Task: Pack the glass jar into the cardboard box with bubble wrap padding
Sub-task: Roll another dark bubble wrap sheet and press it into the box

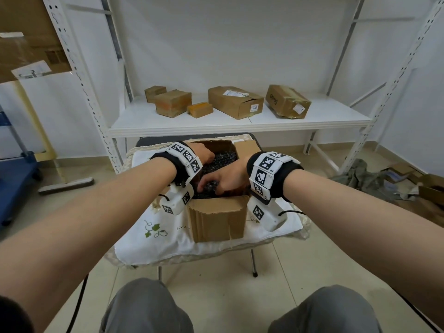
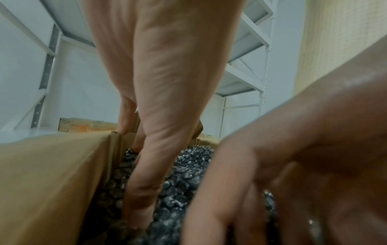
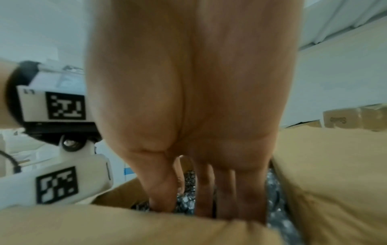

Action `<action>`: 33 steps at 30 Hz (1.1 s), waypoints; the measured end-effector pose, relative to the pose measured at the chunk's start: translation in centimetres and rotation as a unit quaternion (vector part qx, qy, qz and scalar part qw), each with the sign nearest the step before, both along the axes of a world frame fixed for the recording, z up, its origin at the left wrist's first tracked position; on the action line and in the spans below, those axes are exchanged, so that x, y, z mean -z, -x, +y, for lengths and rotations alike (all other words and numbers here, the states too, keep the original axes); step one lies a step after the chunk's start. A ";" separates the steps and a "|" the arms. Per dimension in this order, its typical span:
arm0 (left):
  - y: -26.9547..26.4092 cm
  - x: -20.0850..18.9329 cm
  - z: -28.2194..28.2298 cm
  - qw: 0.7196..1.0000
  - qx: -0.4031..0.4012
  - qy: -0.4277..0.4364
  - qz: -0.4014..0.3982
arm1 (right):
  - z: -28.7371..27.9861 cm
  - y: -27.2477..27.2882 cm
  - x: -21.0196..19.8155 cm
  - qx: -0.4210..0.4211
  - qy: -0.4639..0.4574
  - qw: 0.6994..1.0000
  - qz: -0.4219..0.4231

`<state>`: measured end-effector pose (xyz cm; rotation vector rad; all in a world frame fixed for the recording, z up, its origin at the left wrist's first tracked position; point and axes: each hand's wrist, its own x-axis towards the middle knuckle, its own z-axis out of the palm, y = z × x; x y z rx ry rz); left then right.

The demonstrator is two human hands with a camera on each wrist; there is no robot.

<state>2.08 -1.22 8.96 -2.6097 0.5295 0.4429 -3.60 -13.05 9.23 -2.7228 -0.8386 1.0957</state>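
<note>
You are pressing bubble wrap [image 1: 222,157] down inside the cardboard box [image 1: 217,222], straight fingers [image 1: 204,185] of both hands on top, jar hidden beneath.

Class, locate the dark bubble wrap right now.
In the head view the dark bubble wrap fills the open brown cardboard box on the white-clothed stool at centre, with the left hand and right hand pressing on it.

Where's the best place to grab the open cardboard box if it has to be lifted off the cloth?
Probably the two short side walls of the cardboard box, one hand from each side, low down. Its top is open and filled with bubble wrap, and the flaps look loose, so the rim is a poor grip. Both hands, left hand and right hand, are inside it now.
</note>
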 end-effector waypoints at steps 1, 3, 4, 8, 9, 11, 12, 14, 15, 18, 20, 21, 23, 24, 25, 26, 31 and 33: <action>-0.1 0.0 0.1 1.000 -0.002 0.004 0.008 | 0.1 0.1 -0.2 0.008 -0.007 1.000 0.003; -0.3 -0.2 0.5 1.000 -0.009 0.011 0.026 | 0.3 0.0 -0.4 0.021 -0.036 0.999 0.012; -0.4 -0.3 0.7 0.999 -0.014 0.015 0.037 | 0.6 0.1 -0.5 0.025 -0.042 0.999 0.014; -1.0 -0.9 1.4 0.995 -0.037 0.030 0.090 | 1.8 0.5 -0.9 0.001 0.001 1.000 0.013; -1.3 -0.9 1.6 0.994 -0.040 0.029 0.099 | 2.1 0.4 -0.9 -0.013 0.014 1.000 0.007; -1.9 -1.1 1.7 0.992 -0.047 0.029 0.114 | 2.7 0.2 -0.6 -0.039 0.033 0.999 0.016; -2.3 -1.1 1.7 0.991 -0.050 0.028 0.121 | 3.0 -0.1 -0.1 -0.045 0.038 0.998 0.030; -3.0 -1.0 1.8 0.989 -0.055 0.032 0.134 | 3.5 -0.4 0.9 -0.052 0.050 0.997 0.032; -3.4 -1.0 1.8 0.988 -0.057 0.037 0.139 | 3.6 -0.5 1.3 -0.052 0.062 0.997 0.014; -4.1 -0.7 1.8 0.988 -0.057 0.041 0.137 | 3.5 -0.7 2.2 -0.043 0.032 0.999 0.003; -4.3 -0.3 1.8 0.989 -0.055 0.042 0.130 | 2.9 -1.1 2.6 0.014 -0.030 0.998 0.059; -4.3 -0.3 1.7 0.990 -0.051 0.035 0.125 | 2.3 -1.4 2.6 0.076 -0.069 0.990 0.100; -4.1 -0.3 1.5 0.992 -0.045 0.022 0.117 | 1.2 -2.0 2.2 0.189 -0.117 0.960 0.169; -4.2 -0.2 1.4 0.992 -0.046 0.023 0.113 | 0.7 -2.4 1.7 0.210 -0.119 0.953 0.184; -4.2 -0.1 1.4 0.993 -0.043 0.023 0.110 | 0.4 -2.6 1.1 0.211 -0.117 0.953 0.182; -4.6 0.2 1.6 0.993 -0.043 0.017 0.105 | 0.1 -2.8 0.2 0.203 -0.121 0.959 0.159; -7.9 2.9 2.5 0.998 -0.027 0.034 0.041 | -0.2 -4.6 -3.6 0.153 -0.068 0.985 -0.049; -4.9 1.4 1.9 0.998 -0.022 0.047 0.042 | 0.3 -5.6 -3.5 0.085 0.033 0.982 -0.167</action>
